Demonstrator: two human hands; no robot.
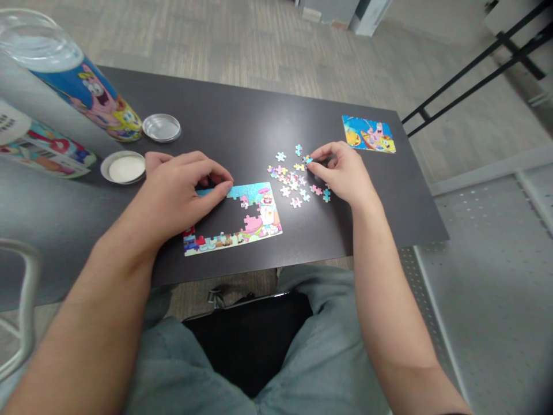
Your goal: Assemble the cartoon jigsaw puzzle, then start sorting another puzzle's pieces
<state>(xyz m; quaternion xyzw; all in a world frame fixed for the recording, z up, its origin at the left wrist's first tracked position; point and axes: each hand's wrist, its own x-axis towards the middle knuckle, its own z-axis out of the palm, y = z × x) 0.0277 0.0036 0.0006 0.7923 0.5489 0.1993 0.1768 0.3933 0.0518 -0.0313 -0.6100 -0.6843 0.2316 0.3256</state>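
Note:
A partly assembled jigsaw puzzle point(268, 216) of cartoon figures lies on the dark table, its border joined around a bare middle. My left hand point(181, 184) rests over its upper left part and hides that corner. The left thumb and index finger meet at the top edge; whether anything is between them is hidden. To the right, my right hand point(343, 170) pinches a small blue and yellow jigsaw piece point(307, 159) between thumb and index finger. Several loose jigsaw pieces point(294, 180) are scattered between the puzzle and my right hand, some close under its fingers.
At the far right of the table point(242, 127) lies a cartoon picture card point(369, 134). On the left are a clear-topped cartoon canister point(99, 98), a second printed canister point(47, 150), a metal lid point(161, 127) and a white-lined lid point(124, 168). My legs are beneath the front edge.

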